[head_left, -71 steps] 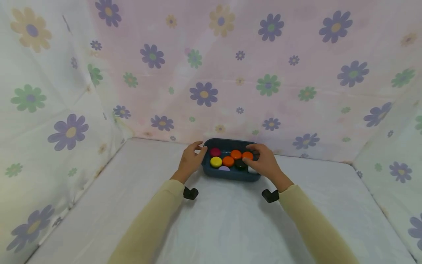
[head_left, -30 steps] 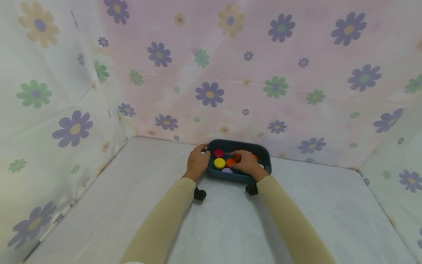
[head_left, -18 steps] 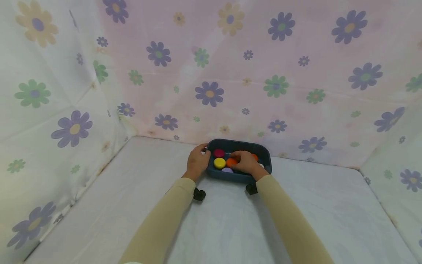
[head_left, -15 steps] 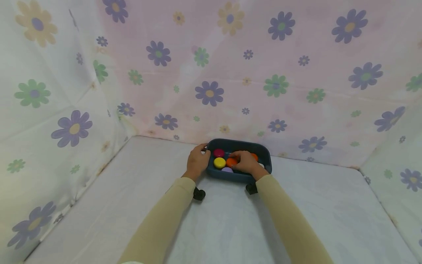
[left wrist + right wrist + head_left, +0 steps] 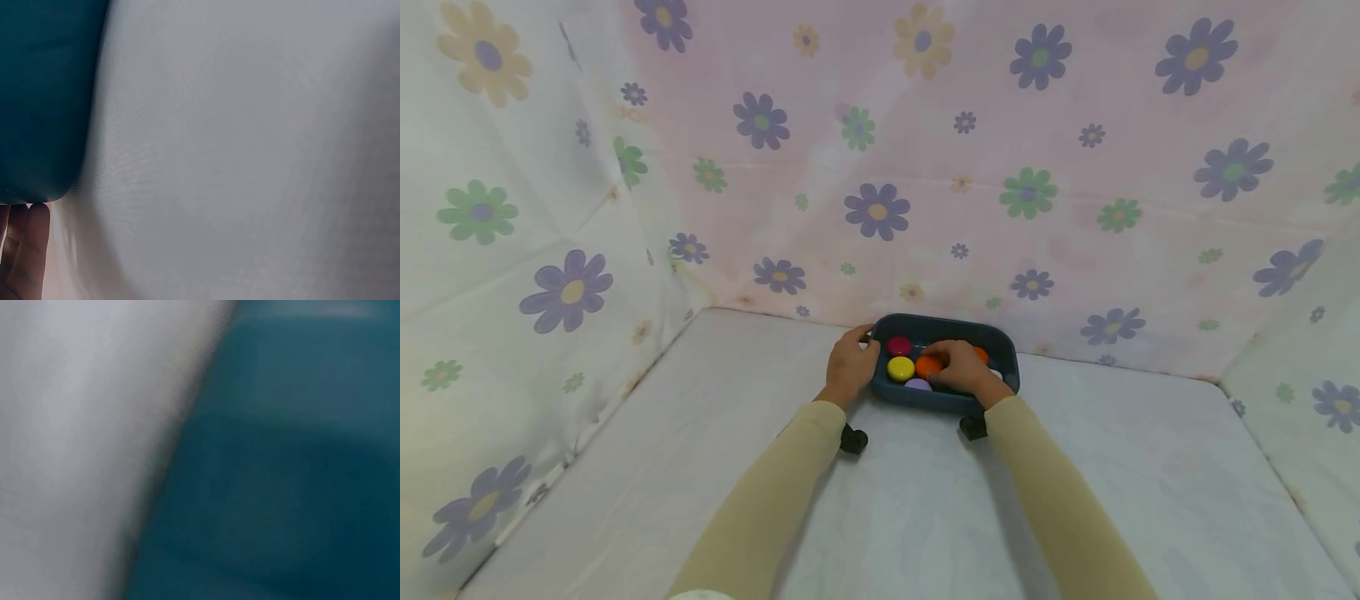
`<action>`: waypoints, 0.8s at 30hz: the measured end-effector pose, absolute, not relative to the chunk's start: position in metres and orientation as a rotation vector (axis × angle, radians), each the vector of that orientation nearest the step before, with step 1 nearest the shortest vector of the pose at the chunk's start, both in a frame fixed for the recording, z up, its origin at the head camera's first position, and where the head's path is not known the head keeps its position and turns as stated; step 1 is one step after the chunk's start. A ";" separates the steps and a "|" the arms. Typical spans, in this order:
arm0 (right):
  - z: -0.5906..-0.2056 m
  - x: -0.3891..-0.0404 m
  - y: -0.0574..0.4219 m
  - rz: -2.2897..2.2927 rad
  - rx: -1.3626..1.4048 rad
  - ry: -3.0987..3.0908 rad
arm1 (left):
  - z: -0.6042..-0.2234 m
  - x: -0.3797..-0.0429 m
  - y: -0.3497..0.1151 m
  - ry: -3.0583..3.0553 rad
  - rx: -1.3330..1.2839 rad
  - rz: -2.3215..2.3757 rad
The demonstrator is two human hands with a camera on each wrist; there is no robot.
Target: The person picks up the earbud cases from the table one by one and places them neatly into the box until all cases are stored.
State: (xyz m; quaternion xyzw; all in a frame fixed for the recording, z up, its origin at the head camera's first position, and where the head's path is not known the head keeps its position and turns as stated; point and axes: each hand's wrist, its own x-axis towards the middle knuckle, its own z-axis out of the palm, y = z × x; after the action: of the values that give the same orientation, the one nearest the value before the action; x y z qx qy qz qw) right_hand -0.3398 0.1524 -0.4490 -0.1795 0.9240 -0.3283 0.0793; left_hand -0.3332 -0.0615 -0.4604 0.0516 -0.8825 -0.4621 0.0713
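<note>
A dark blue-green rectangular tray point(image 5: 925, 403) stands near the back wall with several smooth, domed round pieces in it. In the head view a crimson piece point(image 5: 898, 346), a yellow piece point(image 5: 901, 368) and a lilac piece point(image 5: 918, 385) lie at its left. The left hand point(image 5: 852, 364) touches the tray's left end, thumb at the rim; in the left wrist view its straight fingers point(image 5: 28, 250) meet the tray wall. Reaching inside, the right hand point(image 5: 962, 367) has thumb and forefinger about an orange piece point(image 5: 928, 367), and covers other pieces. The right wrist view is blurred.
The tray rests on a white-covered table point(image 5: 910, 500). A pink flowered cloth wall point(image 5: 925, 275) rises close behind it, with a white flowered cloth point(image 5: 512, 350) on the left side. A small black camera mount point(image 5: 853, 440) sits at the left wrist.
The right hand has moved left and down from the tray's right part onto the orange pieces. The left hand stays at the left end. Over the last second both hands hold nearly still.
</note>
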 end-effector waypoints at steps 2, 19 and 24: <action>-0.448 -0.339 0.153 -0.994 -0.543 2.772 | -0.460 -0.333 -0.061 -2.654 0.155 -1.385; -0.435 -0.336 0.158 -1.071 -0.558 2.801 | -0.457 -0.332 -0.058 -2.665 0.119 -1.331; -0.426 -0.327 0.153 -1.078 -0.525 2.828 | -0.457 -0.331 -0.060 -2.670 0.149 -1.322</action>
State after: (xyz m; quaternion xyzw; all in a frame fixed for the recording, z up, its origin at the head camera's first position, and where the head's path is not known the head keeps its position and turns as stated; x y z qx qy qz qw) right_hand -0.3266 0.1528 -0.4258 -0.1708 0.9201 -0.3507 0.0351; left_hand -0.3314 -0.0599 -0.4567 0.0498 -0.8923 -0.4417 0.0791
